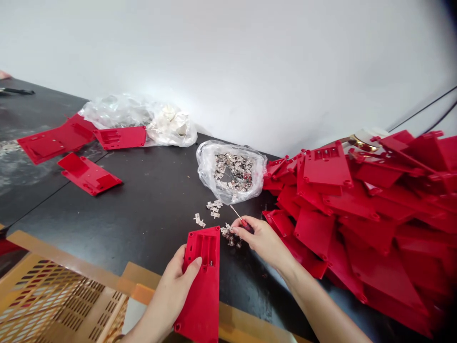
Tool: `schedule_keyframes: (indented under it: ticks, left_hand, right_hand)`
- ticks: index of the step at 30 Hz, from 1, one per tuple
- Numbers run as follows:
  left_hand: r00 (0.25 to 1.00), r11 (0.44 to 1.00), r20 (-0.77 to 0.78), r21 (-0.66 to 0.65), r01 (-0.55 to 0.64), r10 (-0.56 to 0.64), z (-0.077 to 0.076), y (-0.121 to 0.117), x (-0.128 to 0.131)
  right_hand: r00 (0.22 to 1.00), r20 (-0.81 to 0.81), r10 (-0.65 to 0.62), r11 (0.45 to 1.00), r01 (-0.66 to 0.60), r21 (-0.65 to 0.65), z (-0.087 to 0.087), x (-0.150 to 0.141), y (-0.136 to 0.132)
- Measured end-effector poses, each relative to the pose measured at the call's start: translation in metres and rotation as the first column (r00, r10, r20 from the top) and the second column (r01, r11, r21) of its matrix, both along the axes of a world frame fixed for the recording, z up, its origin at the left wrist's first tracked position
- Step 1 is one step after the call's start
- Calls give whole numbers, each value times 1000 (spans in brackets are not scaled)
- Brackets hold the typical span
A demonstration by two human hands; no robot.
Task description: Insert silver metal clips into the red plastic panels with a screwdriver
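My left hand (171, 295) grips a long red plastic panel (202, 290) at its edge, with the thumb lying over its ribbed face. My right hand (264, 240) holds a small red-handled screwdriver (240, 217) with a thin metal shaft, its tip pointing away from me toward a clear plastic bag of small metal clips (232, 171). A little pile of metal clips with small screws (230, 237) lies on the table between the panel and my right hand. Several loose clips (213, 207) sit just below the bag.
A large heap of red panels (357, 209) fills the right of the black tabletop (143, 209). Several more panels (87, 174) and a crumpled plastic bag (135, 119) lie to the far left. A tan slotted crate (64, 295) stands at the near left.
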State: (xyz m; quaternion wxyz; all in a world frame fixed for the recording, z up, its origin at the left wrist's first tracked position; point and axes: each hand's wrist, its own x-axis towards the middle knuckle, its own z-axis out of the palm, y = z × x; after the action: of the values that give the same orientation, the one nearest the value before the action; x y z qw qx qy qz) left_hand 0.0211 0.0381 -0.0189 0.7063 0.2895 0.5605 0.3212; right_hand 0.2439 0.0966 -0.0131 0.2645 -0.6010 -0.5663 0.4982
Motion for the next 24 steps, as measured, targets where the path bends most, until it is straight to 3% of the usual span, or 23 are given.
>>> schedule_keyframes:
  ticks: [8,11,15,19,21,24]
  left_hand:
    - [969,975,-245,204,86,-34,-10,3,-7]
    - [958,956,-285,283,73,11,-18,7,-10]
    - [969,956,-236,294,0,73,-26,10,-8]
    - [932,944,-361,322,77,47,-27,10,-7]
    - [850,886,-515,438,149,112,-23,12,-9]
    - [692,693,-650,656,300,315,-13,19,-10]
  right_hand:
    - [999,18,-43,999,43,20,0,1,-2]
    - [997,45,-57,997,54,62,-2,0,-4]
    - [994,72,-88,990,79,116,-3,-2,-5]
    - [987,90,-132,980,116,162,-1,-3,-6]
    - [985,90,-148,976,131,175,0,-3,-7]
    - [983,70,-168,971,153,181,4,-3,-9]
